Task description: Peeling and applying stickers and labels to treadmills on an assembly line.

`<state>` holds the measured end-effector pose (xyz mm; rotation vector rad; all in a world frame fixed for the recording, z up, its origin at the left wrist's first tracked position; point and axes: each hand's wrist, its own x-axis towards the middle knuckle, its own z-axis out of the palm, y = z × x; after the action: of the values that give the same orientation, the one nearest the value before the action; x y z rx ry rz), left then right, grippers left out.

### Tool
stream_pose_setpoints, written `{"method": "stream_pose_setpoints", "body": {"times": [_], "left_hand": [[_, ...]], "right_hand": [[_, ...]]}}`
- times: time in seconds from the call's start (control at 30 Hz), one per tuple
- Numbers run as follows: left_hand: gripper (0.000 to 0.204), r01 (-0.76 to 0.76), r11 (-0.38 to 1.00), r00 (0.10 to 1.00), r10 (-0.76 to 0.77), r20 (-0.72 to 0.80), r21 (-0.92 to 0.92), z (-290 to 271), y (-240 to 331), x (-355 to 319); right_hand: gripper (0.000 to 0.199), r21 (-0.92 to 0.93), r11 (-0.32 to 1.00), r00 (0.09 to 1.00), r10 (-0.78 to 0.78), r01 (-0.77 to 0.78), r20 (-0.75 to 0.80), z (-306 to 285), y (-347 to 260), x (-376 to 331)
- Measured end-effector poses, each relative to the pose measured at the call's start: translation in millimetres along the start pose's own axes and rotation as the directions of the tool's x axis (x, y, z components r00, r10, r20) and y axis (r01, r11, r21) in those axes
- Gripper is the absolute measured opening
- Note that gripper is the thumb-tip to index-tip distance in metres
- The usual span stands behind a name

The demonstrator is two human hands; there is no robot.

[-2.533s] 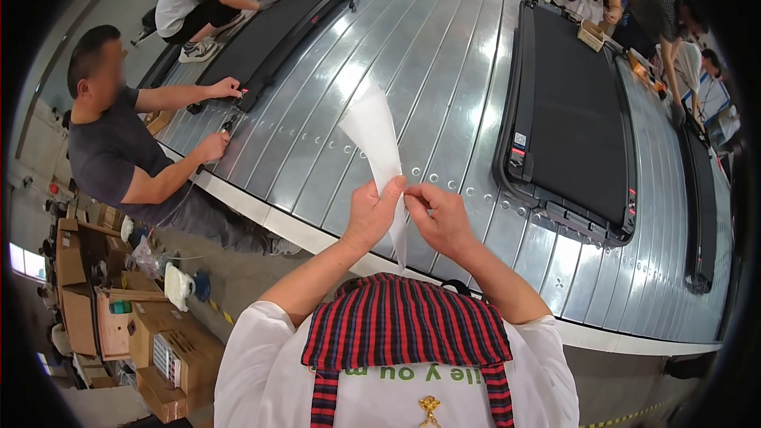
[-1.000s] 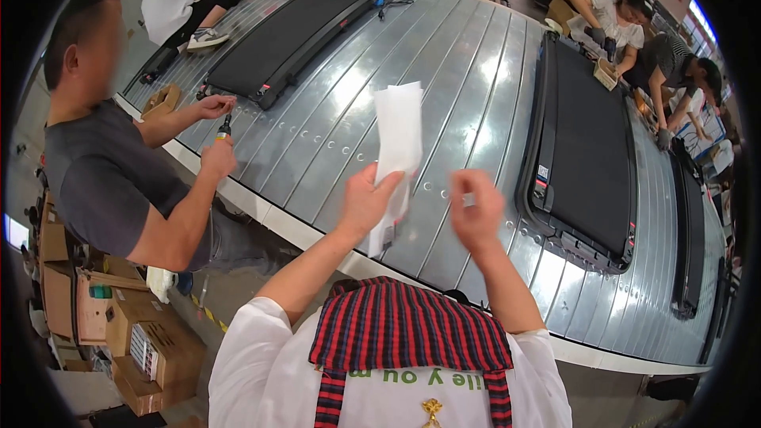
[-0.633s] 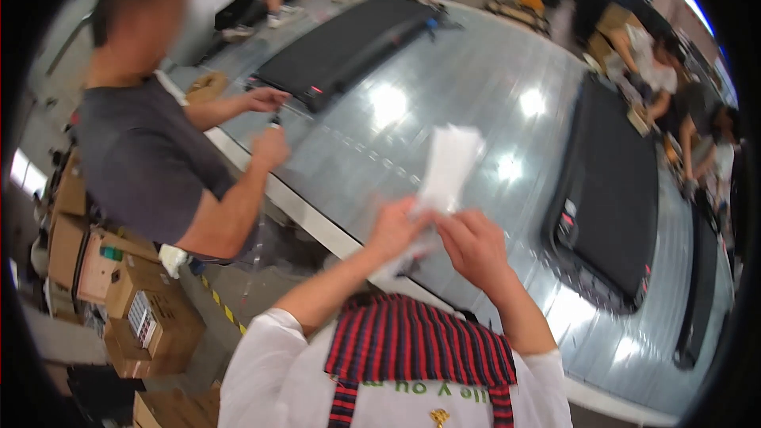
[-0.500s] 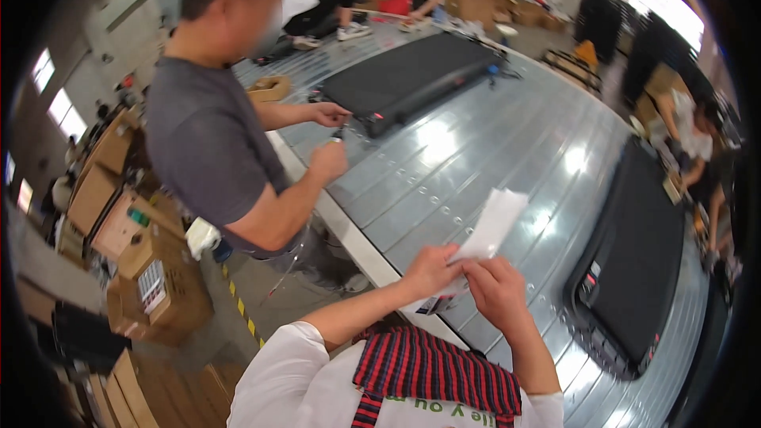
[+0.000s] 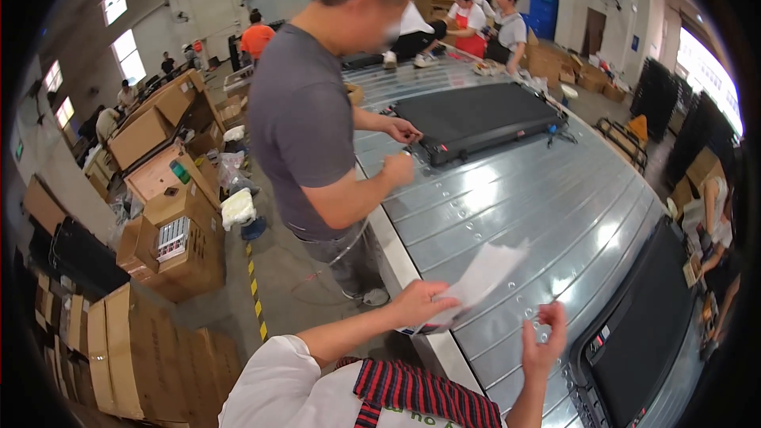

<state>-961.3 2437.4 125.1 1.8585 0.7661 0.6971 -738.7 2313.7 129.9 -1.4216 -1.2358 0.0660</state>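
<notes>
Ribbed metal tabletop (image 5: 567,182), glare-streaked, carries black panels (image 5: 476,115). Left hand (image 5: 422,303) grips white sheets (image 5: 486,271); right hand (image 5: 542,345) half-spread nearby. Cardboard boxes (image 5: 190,265) crowd floor (image 5: 289,301) at left.

Cardboard boxes (image 5: 194,261), striped floor tape (image 5: 254,292)

Workshop: metal-topped bench (image 5: 507,210), cardboard cartons (image 5: 194,261)

Long white paper (image 5: 487,271), slanted, above metal tabletop (image 5: 547,198)
</notes>
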Motion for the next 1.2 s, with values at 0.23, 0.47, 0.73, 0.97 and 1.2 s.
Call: {"method": "stream_pose_setpoints", "body": {"times": [0.23, 0.47, 0.73, 0.97, 1.2], "left_hand": [[0.02, -0.179, 0.982, 0.972, 0.187, 0.142, -0.063, -42.0, 10.5, -75.2], [0.016, 0.075, 0.992, 0.995, -0.067, 0.079, -0.105, -91.9, -13.5, -162.4], [0.028, 0.119, 0.941, 0.992, -0.127, -0.004, -0.318, -103.7, -24.3, -224.0], [0.012, -0.007, 0.978, 0.956, 0.067, -0.284, 0.207, -98.6, -14.4, -252.6], [0.011, -0.111, 0.937, 0.946, 0.202, -0.254, 0.33, -45.2, 12.0, -230.7]], "right_hand": [[0.093, 0.51, 0.781, 0.927, 0.238, -0.361, 0.291, 27.3, -8.4, -35.3], [0.07, 0.692, 0.539, 0.877, 0.28, -0.481, 0.391, 90.4, -94.5, -64.2], [0.069, 0.647, 0.551, 0.848, 0.293, -0.528, 0.442, 113.3, -148.9, -97.8], [0.073, 0.457, 0.839, 0.797, -0.048, -0.295, 0.602, 85.0, -151.4, -88.1], [0.066, 0.12, 0.978, 0.66, -0.203, 0.17, 0.723, 29.3, -170.9, -75.2]]}}
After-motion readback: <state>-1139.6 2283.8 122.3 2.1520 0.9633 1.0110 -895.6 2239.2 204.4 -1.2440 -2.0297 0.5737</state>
